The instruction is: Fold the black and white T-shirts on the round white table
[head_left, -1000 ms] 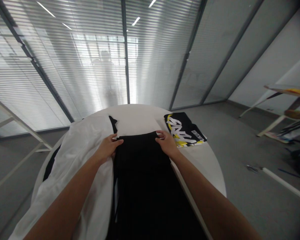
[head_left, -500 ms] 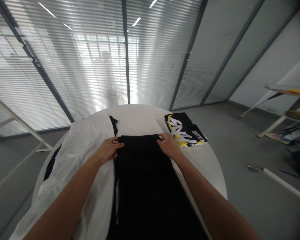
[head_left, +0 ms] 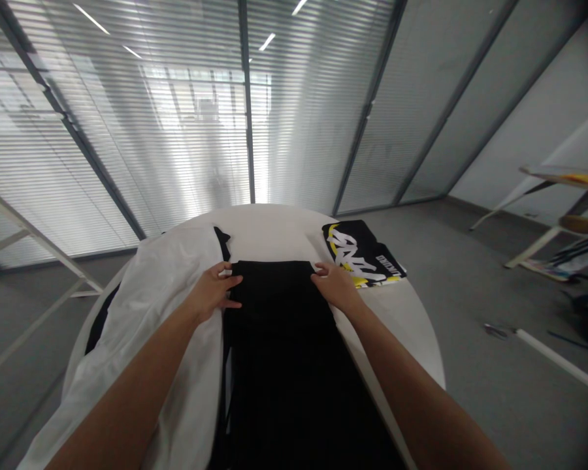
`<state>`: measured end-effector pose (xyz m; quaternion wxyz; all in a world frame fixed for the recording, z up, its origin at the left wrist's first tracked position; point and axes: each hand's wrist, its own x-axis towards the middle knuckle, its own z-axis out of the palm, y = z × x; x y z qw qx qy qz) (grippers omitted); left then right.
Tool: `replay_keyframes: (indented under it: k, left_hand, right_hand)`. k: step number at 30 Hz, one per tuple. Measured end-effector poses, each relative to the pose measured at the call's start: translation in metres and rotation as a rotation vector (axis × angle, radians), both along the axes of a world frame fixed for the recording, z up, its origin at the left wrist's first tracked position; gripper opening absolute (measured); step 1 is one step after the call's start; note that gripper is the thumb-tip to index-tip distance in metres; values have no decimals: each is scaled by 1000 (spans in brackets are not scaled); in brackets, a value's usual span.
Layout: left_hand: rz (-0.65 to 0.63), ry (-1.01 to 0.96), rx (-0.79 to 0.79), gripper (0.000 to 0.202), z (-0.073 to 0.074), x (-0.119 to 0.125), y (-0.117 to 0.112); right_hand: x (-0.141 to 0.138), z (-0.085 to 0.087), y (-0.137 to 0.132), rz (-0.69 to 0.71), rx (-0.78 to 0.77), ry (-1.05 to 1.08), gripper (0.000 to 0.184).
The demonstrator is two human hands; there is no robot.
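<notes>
While a long black cloth spans the round white worktop, the left hand pinches 1 far corner; the right hand covers the other, its grip unclear.

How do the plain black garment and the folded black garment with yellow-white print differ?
The plain black garment stretches long toward the camera; the printed black garment is a compact folded packet. The left hand and right hand touch the plain one's far corners; the printed one lies to their right. Both rest on the white round table.
</notes>
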<state>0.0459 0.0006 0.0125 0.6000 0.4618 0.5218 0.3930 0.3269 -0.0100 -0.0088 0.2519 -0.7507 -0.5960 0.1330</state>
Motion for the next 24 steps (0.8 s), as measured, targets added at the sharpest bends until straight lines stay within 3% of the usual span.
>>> replay_keyframes:
  k: [5, 9, 18, 24]
  left_hand:
    - [-5, 2, 59, 41, 1, 0, 0]
    - [-11, -24, 119, 42, -1, -1, 2]
    - [2, -77, 316, 36, -4, -4, 6]
    - [11, -78, 366, 35, -3, -6, 7]
  right_hand:
    - [0, -5, 1, 60, -18, 90, 49]
    - [4, -10, 4, 32, -19, 195, 51]
    - [1, -6, 1, 35, -35, 457, 34]
    - [-1, -5, 1, 25, -4, 629, 29]
